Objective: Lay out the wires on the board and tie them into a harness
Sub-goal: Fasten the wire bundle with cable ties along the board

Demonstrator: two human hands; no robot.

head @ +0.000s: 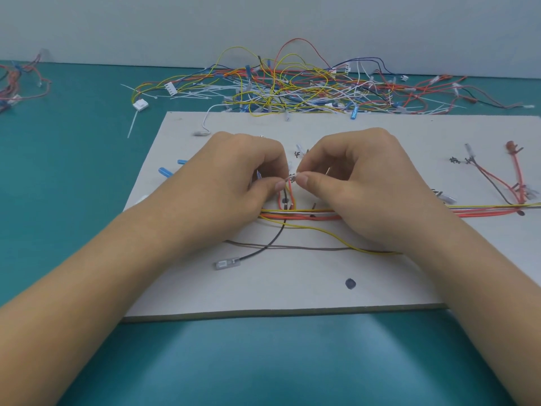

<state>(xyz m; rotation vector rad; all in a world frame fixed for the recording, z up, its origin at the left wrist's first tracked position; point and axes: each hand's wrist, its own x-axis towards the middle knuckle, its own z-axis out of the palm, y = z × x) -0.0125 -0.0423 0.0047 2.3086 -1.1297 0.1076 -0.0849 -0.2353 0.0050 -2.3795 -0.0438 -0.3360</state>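
Plainly, on the head view, my left hand (234, 171) and right hand (360, 177) each pinched what looked like a cable tie (291, 178) over the wire bundle (301, 213) lying across the board (292, 288). Wires seemed light, limp, springy; I judged holding near the tie best.

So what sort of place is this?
Likely a wire-harness assembly bench: a white flat layout board on a teal tabletop, a tangled pile of coloured wires and zip ties behind it.

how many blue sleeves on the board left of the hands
2: one blue sleeve at the board's left edge, another just behind it by the left hand. Others may be hidden under that hand.
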